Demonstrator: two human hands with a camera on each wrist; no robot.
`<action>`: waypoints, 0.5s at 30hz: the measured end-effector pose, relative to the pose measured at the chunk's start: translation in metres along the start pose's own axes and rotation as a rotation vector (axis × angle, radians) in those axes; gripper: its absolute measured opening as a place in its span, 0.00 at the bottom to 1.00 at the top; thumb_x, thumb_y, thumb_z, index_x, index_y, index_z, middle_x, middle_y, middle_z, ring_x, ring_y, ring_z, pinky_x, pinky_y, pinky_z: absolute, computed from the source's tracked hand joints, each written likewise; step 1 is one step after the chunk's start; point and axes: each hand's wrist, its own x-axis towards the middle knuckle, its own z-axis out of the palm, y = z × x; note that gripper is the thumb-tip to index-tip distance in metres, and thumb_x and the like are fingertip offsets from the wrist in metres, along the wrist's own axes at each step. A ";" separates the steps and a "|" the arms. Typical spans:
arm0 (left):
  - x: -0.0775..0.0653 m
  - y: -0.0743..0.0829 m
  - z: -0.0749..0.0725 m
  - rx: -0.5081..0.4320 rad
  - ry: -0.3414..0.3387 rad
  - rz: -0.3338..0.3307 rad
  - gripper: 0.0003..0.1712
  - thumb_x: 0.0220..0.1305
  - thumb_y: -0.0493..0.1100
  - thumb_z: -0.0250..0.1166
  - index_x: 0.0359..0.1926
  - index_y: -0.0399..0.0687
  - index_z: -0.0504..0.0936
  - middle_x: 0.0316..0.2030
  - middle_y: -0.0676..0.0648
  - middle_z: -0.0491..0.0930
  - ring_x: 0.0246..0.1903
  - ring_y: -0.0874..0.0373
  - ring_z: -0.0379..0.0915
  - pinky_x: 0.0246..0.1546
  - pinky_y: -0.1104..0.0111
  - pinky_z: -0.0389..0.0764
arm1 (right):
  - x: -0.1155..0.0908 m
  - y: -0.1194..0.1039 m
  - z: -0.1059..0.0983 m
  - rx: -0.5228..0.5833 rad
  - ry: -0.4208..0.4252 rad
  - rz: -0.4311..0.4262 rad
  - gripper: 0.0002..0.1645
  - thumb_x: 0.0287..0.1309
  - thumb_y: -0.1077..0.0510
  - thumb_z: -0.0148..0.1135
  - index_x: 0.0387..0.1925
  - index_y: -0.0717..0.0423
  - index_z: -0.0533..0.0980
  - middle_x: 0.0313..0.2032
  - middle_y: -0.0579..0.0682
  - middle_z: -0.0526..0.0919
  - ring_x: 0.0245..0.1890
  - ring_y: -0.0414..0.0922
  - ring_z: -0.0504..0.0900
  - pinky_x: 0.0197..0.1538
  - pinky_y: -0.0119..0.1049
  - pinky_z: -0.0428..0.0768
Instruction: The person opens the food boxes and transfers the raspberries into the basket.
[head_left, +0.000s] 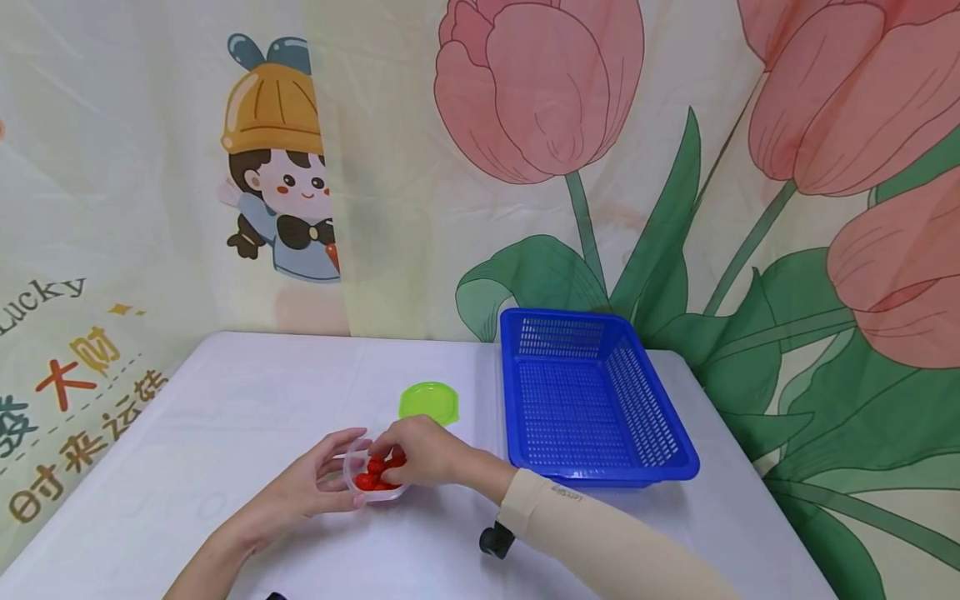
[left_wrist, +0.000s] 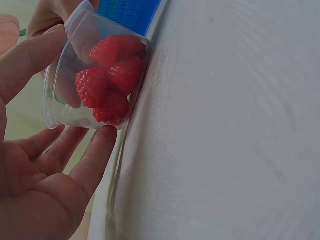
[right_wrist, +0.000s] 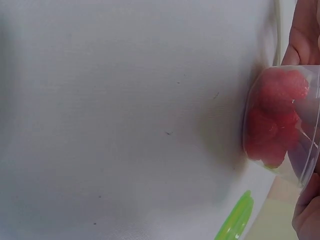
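Observation:
My left hand (head_left: 311,482) grips a small clear plastic tub (head_left: 386,495) that stands on the white table. In the left wrist view its thumb lies at the rim and other fingers touch near the base. Several red raspberries (left_wrist: 92,87) are heaped in the bottom of the tub. From the right, my right hand (head_left: 431,450) reaches in over the rim, thumb and fingers bent around a raspberry (head_left: 377,464). Its fingertips are partly hidden among the fruit. Just behind the tub lies a bright green lid (head_left: 429,402), flat on the table.
A large blue plastic basket (head_left: 570,408) with perforated walls stands to the right, beyond my right forearm. A black strap piece (head_left: 496,541) shows under the right wrist. The white table (head_left: 300,375) ends at a printed curtain with tulips (head_left: 547,92).

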 end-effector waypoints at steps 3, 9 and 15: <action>0.000 0.000 0.000 0.001 -0.005 0.005 0.54 0.64 0.40 0.77 0.83 0.49 0.54 0.80 0.37 0.59 0.73 0.35 0.67 0.58 0.74 0.80 | 0.001 0.000 0.001 -0.006 -0.006 0.005 0.19 0.64 0.59 0.75 0.56 0.53 0.87 0.42 0.41 0.90 0.39 0.30 0.81 0.42 0.16 0.77; 0.000 0.000 0.000 0.004 -0.008 0.006 0.54 0.65 0.40 0.77 0.82 0.49 0.54 0.80 0.36 0.59 0.73 0.34 0.68 0.58 0.74 0.80 | 0.002 -0.002 0.003 -0.051 -0.012 0.014 0.16 0.65 0.58 0.75 0.54 0.52 0.88 0.41 0.40 0.89 0.38 0.30 0.79 0.40 0.18 0.75; 0.000 0.000 0.000 0.002 0.001 -0.005 0.54 0.64 0.40 0.78 0.83 0.49 0.54 0.80 0.36 0.59 0.73 0.33 0.66 0.57 0.75 0.80 | 0.003 -0.003 0.004 -0.077 -0.014 0.007 0.13 0.65 0.58 0.74 0.51 0.48 0.89 0.38 0.37 0.89 0.36 0.29 0.77 0.40 0.19 0.74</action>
